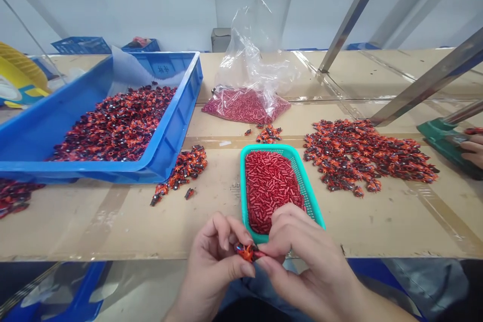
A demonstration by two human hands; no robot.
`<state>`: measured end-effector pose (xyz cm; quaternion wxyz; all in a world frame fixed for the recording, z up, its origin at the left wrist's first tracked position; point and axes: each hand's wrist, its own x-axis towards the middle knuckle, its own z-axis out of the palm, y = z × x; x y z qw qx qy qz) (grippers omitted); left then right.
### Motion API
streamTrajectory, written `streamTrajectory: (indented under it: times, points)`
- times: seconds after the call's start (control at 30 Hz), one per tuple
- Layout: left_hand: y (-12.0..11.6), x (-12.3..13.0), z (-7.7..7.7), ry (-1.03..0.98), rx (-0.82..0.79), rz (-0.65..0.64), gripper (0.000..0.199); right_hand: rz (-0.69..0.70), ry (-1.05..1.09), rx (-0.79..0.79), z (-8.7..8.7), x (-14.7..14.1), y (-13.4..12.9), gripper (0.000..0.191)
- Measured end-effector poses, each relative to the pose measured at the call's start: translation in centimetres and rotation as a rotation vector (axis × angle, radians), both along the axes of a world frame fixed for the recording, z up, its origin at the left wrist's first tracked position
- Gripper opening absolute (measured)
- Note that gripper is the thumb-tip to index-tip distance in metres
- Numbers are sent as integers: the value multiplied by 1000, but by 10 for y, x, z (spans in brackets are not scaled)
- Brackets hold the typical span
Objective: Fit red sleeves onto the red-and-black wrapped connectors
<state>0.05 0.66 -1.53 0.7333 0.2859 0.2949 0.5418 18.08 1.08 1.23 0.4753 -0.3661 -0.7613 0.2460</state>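
Between the thumb and fingers of my left hand [215, 259] is a small orange-and-black part [246, 251], held near the table's front edge. My right hand [305, 249] pinches a small red tube [260, 254] at the right end of that part; the fingertips partly hide where the two meet. Just beyond my hands stands a green plastic basket [284, 148] filled with short red metallic tubes [269, 181]. My right hand overlaps the basket's near right corner in view.
A blue crate [177, 148] of similar parts stands left, with a loose pile [186, 166] beside it. Behind the basket sits a clear bag [245, 103] of red tubes. Right are a larger pile [362, 153], slanting metal posts [426, 80], a green tool base [439, 136] and another person's hand [474, 150].
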Motion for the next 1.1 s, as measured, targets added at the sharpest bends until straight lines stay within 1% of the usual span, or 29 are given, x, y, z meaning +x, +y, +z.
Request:
streamTrajectory:
  times: [0.03,0.07,0.1,0.17,0.23,0.27,0.3,0.33,0.37,0.43,0.53,0.6,0.67,0.77,0.8,0.83,0.9,0.97,1.03,1.1]
  points:
    - [0,0,-1,14,40,12,41,13,19,-25,0,1,0,20]
    - [-1,0,-2,31,82,26,41,41,50,-84,-1,1,-1,19]
    - [-1,0,-3,49,126,41,41,76,100,-184,-1,2,-1,17]
    - [-2,0,-5,93,225,66,42,172,251,-495,-3,3,-3,17]
    - [-2,0,-6,166,342,84,42,295,441,-853,-8,1,-5,29]
    - [-1,0,-6,214,407,91,42,367,531,-1002,-11,0,-6,37]
    - [0,-1,-5,270,476,95,42,441,609,-1111,-14,-2,-7,44]
    - [1,-1,-4,331,546,96,41,508,671,-1186,-18,-4,-8,48]
    - [3,-3,-3,391,620,95,40,561,722,-1229,-21,-6,-9,51]
    - [6,-8,2,498,775,95,33,596,785,-1248,-27,-8,-10,52]
    - [9,-19,11,692,967,97,23,509,753,-1172,-31,-7,-9,49]
    - [6,-25,15,860,1047,65,23,440,678,-1105,-31,-5,-9,48]
    - [2,-29,17,948,1030,32,26,424,653,-1088,-31,-5,-12,51]
    - [-5,-28,14,877,859,62,26,442,731,-1104,-33,-11,-19,59]
    - [-7,-26,12,850,833,73,25,446,774,-1105,-34,-14,-22,61]
    - [-8,-24,11,837,830,79,24,449,816,-1102,-36,-18,-25,62]
    - [-9,-18,10,828,873,79,23,452,885,-1081,-39,-25,-30,63]
    - [-10,-11,13,810,892,102,25,447,912,-1022,-41,-29,-32,63]
    - [-11,-6,18,773,880,142,31,391,870,-935,-40,-24,-33,58]
    - [-9,-5,21,777,869,149,43,307,707,-817,-37,-5,-28,45]
